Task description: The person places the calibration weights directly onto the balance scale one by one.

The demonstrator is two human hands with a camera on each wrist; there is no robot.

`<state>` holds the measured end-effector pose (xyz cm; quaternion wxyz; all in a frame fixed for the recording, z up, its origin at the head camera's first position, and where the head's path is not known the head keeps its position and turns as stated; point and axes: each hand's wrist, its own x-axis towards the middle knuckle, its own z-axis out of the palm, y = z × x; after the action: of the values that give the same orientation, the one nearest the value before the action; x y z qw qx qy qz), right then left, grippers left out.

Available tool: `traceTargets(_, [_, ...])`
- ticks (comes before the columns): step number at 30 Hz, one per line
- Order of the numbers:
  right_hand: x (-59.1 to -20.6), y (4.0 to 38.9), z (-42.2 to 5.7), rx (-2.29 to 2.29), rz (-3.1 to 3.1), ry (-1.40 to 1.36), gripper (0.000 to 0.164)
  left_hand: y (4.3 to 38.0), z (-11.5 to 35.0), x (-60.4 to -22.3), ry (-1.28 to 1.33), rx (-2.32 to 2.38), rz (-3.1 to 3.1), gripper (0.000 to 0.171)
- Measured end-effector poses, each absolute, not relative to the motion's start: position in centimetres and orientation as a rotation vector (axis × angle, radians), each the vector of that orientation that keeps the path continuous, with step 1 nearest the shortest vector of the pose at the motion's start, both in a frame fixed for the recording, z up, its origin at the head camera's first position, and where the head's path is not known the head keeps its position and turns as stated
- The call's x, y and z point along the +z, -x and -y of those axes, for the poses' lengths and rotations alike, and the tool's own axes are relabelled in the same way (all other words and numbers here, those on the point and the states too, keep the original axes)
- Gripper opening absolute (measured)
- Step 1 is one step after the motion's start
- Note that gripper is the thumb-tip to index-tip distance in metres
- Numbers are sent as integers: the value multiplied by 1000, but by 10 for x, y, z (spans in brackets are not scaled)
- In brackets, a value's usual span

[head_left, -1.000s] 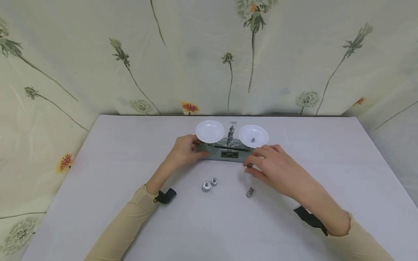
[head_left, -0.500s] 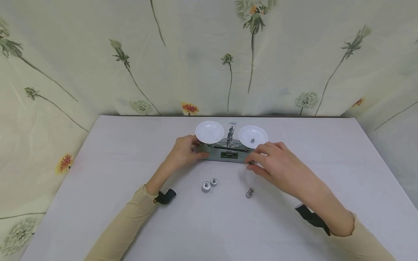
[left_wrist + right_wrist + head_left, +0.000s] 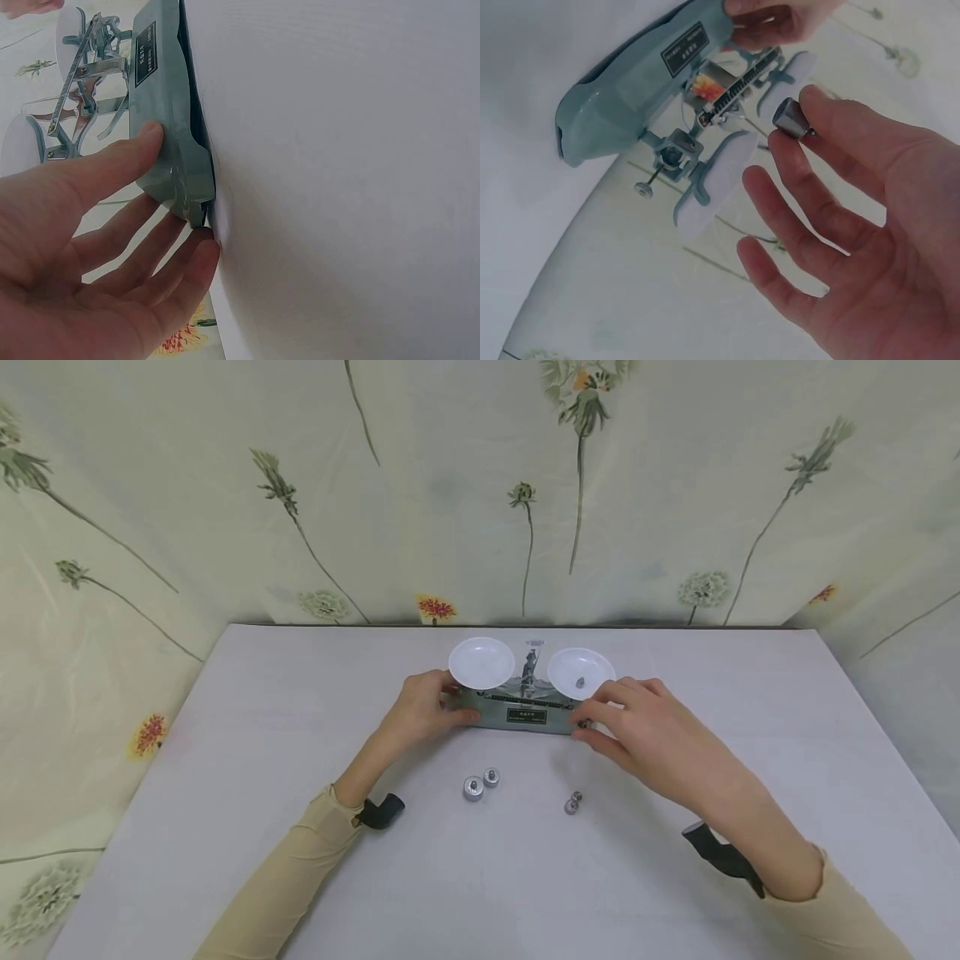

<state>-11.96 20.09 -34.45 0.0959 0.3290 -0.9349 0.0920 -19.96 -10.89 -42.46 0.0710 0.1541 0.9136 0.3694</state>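
Note:
A green balance scale (image 3: 491, 714) with two white pans stands near the back of the table. My left hand (image 3: 420, 706) holds its left end, with the thumb (image 3: 146, 146) on the front of the base and the fingers around the end. One small metal weight (image 3: 581, 682) sits in the right pan (image 3: 564, 668); the left pan (image 3: 482, 662) holds nothing visible. My right hand (image 3: 648, 735) is just in front of the right pan. It pinches a metal cylindrical weight (image 3: 790, 118) between thumb and index finger, while the other fingers are spread.
On the white table (image 3: 420, 893) in front of the scale lie a larger weight (image 3: 473, 788) and a smaller weight (image 3: 491, 777) side by side. Farther right are two small weights (image 3: 572, 807) close together. A flower-printed cloth (image 3: 450, 527) hangs behind the table.
My right hand has moved slightly up and to the right with the pinched weight, closer to the right pan. My left hand and the scale stay in place.

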Motion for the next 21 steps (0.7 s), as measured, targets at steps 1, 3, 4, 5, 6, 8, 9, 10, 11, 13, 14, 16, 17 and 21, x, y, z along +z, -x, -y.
traceTargets(1, [-344, 120, -201, 277, 2764, -975, 21, 200, 109, -425, -464, 1109, -2748, 50])
traceTargets(3, [-344, 120, -202, 279, 2743, -979, 21, 200, 109, -425, -461, 1106, -2747, 50])
traceTargets(4, [-344, 120, -202, 282, 2732, -980, 21, 200, 110, -426, -461, 1106, -2746, 50])
traceTargets(5, [-343, 120, -202, 285, 2727, -981, 21, 200, 110, -425, -460, 1106, -2746, 50])
traceTargets(6, [-342, 120, -202, 287, 2721, -982, 21, 200, 110, -425, -461, 1107, -2746, 50])
traceTargets(8, [-342, 120, -203, 293, 2715, -982, 22, 199, 110, -425, -463, 1109, -2747, 50])
traceTargets(9, [-342, 121, -203, 297, 2715, -983, 22, 199, 110, -425, -463, 1112, -2746, 50])
traceTargets(10, [-342, 121, -204, 304, 2716, -982, 22, 199, 110, -425, -461, 1115, -2745, 50])
traceTargets(11, [-342, 121, -204, 306, 2718, -981, 22, 199, 109, -425, -460, 1117, -2745, 50])
traceTargets(13, [-342, 122, -205, 316, 2721, -979, 22, 199, 109, -424, -455, 1120, -2742, 50])
traceTargets(14, [-342, 122, -206, 318, 2719, -979, 22, 199, 109, -424, -453, 1119, -2742, 50])
traceTargets(16, [-343, 123, -207, 322, 2715, -977, 22, 199, 109, -424, -451, 1117, -2742, 50])
traceTargets(17, [-343, 124, -207, 325, 2711, -975, 22, 199, 109, -424, -453, 1115, -2742, 50])
traceTargets(21, [-343, 126, -209, 345, 2699, -966, 23, 199, 109, -424, -461, 1110, -2747, 49])
